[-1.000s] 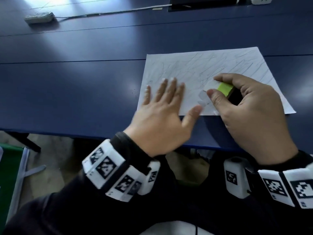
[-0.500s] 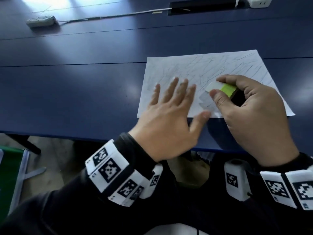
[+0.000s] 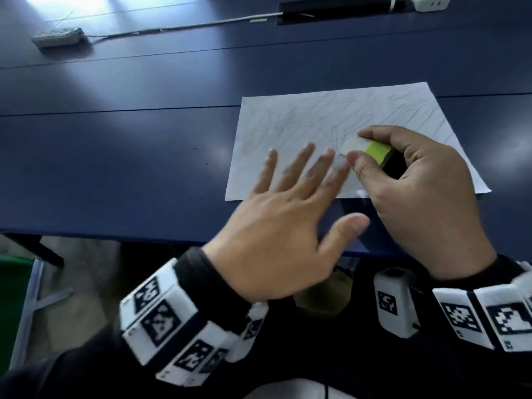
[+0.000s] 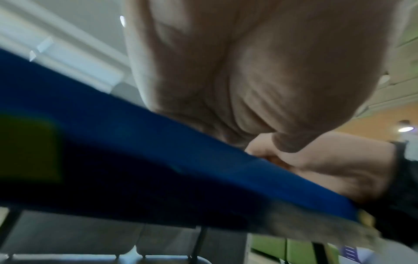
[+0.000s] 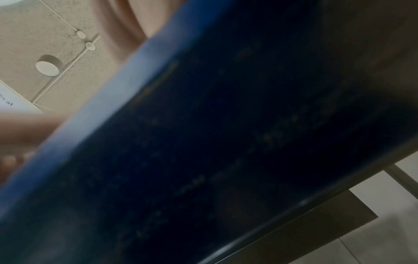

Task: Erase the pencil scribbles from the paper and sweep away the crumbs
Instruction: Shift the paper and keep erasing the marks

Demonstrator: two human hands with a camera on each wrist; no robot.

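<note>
A white sheet of paper (image 3: pixel 331 122) covered in grey pencil scribbles lies on the blue table (image 3: pixel 115 156) near its front edge. My right hand (image 3: pixel 357 148) pinches a white eraser with a green and black sleeve (image 3: pixel 365 148) between thumb and forefinger, its white end down on the paper's middle. My left hand (image 3: pixel 302 168) lies flat with straight, spread fingers over the paper's near-left part, just left of the eraser. The left wrist view shows my left palm (image 4: pixel 248 71) above the table edge (image 4: pixel 158 142). The right wrist view shows only the blurred table edge (image 5: pixel 203 142).
A grey power strip (image 3: pixel 57 38) with its cable lies at the table's far left. A black cable slot (image 3: pixel 336 10) and a white adapter (image 3: pixel 429 2) sit at the far edge. The table's front edge runs just under my wrists.
My left hand has slid forward and right over the paper, its fingers now beside the eraser. The right hand with the eraser has shifted slightly up the sheet.
</note>
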